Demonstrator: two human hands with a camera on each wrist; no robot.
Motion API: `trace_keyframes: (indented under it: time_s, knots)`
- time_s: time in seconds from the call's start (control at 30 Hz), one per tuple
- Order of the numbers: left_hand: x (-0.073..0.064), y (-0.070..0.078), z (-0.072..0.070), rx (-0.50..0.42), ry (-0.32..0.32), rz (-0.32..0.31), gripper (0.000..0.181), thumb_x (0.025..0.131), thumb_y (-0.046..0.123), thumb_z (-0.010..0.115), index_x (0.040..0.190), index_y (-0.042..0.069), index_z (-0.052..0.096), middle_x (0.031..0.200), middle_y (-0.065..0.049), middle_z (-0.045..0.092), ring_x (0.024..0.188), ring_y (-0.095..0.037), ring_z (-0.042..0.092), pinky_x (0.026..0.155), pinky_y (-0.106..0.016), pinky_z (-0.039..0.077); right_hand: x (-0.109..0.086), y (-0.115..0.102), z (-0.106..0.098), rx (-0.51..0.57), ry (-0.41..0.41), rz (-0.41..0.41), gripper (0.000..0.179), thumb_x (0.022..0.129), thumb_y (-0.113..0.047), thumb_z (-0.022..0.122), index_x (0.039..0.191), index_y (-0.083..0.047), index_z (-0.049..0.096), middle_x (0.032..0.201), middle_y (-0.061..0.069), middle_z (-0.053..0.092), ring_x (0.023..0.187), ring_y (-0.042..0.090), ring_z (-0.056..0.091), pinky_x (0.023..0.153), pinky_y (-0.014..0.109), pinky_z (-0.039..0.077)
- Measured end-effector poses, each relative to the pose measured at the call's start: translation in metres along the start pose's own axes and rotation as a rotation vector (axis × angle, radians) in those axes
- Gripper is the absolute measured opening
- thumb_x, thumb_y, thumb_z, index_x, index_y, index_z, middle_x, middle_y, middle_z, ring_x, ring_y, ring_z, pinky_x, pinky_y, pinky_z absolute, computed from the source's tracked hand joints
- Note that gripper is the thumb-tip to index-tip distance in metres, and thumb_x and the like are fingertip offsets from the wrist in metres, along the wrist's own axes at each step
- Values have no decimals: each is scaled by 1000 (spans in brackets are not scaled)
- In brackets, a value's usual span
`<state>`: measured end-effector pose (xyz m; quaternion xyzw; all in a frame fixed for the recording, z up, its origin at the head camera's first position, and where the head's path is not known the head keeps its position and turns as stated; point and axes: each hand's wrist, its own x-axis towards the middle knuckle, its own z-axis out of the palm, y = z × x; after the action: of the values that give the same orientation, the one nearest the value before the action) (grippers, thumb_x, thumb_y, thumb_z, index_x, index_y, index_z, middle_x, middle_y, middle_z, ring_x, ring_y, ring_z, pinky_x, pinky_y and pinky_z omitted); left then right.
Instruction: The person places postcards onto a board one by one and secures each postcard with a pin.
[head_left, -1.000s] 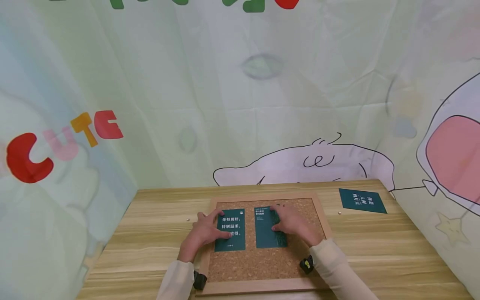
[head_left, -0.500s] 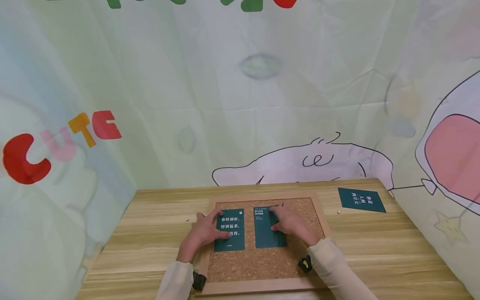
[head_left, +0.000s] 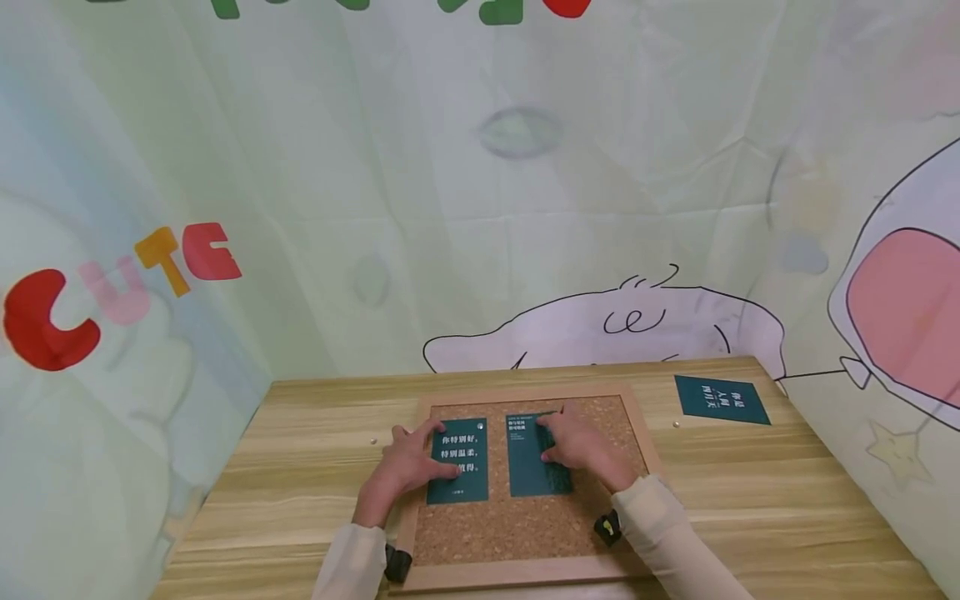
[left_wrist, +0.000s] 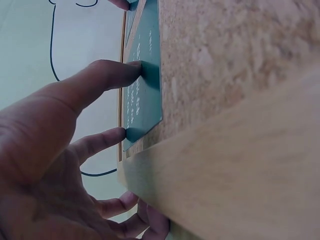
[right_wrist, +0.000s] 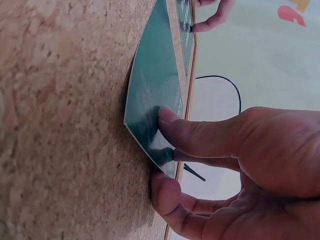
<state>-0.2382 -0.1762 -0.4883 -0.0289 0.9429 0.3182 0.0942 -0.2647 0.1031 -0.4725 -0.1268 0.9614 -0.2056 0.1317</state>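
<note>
A cork board [head_left: 487,533] in a light wooden frame lies on the table, bearing two dark green printed cards. On the left card [head_left: 472,483], my left hand [head_left: 405,462] presses its thumb and index finger, spread apart; its other fingers lie by the frame in the left wrist view. A small round silvery tack [head_left: 480,426] sits at that card's upper right corner. My right hand [head_left: 588,443] touches the right card [head_left: 527,467]. In the right wrist view its thumb [right_wrist: 169,114] and index fingertip press the card's face, while a bent finger rests beside the edge on the cork.
Another green card [head_left: 722,400] lies at the table's far right. One small whitish tack [head_left: 676,425] is near it, and a second tack [head_left: 373,441] lies left of the board. A printed cloth backdrop [head_left: 337,250] stands behind the wooden table [head_left: 300,483].
The head view has shifted very slightly. Both hands and the cards stay in the same places on the board.
</note>
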Motion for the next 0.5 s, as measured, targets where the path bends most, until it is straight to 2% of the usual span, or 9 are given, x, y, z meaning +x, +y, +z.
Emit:
trace_keyframes:
  time_s: [0.3,0.5]
  knots:
    - [-2,1,0,-1,3,4,77,76,40,93,141,20,56,121,-25,41,105,-47,45,81,-60,50,-1,-2,0,-10,-17,19,58,93,-11,79,147,-5,57,138,26,45,112,32,58,91,49,55]
    - [-2,1,0,-6,4,9,78,76,40,93,142,19,56,121,-25,41,105,-47,45,81,-60,50,-2,-2,1,-32,-12,12,58,93,-12,79,147,-5,58,139,26,46,114,32,58,92,49,55]
